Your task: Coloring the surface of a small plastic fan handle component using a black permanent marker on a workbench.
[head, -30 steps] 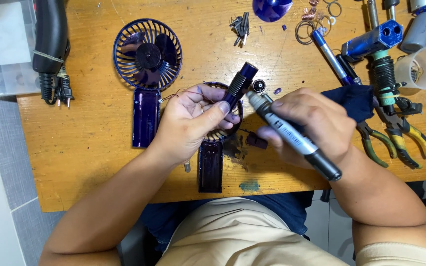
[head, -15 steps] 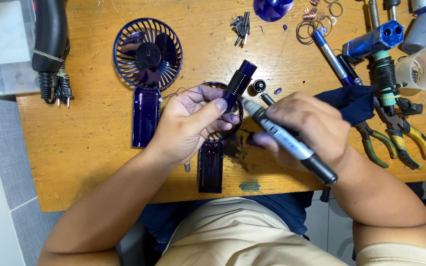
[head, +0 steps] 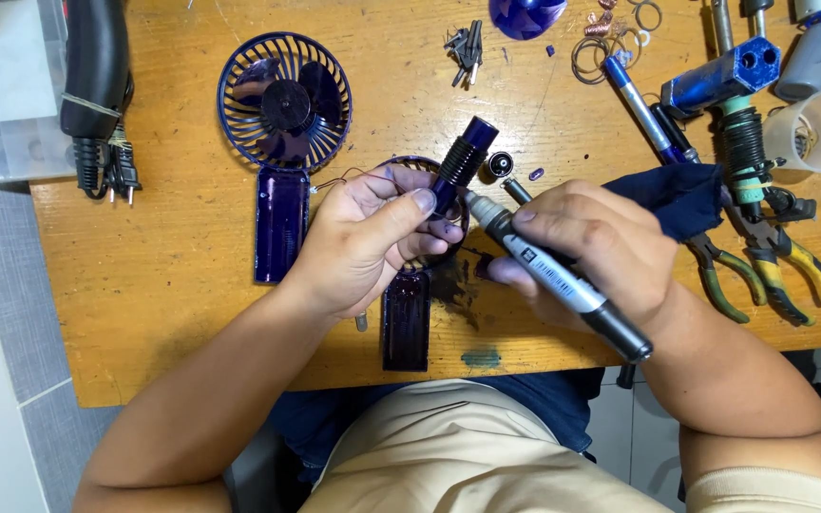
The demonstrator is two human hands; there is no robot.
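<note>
Left hand [head: 363, 237] fingers clamped on ribbed dark tube [head: 458, 163], just right of blue fan [head: 285, 100] on worktop [head: 173, 313]. Right hand [head: 591, 242] fingers wrapped round marker [head: 553, 275], tip now brought against tube since a second ago. Marking apparently underway.

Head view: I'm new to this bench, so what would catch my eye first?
At centre, the left hand holds a small dark cylinder while the right hand puts a marker to it. Behind the left hand lies a blue fan; pliers lie at right.
</note>
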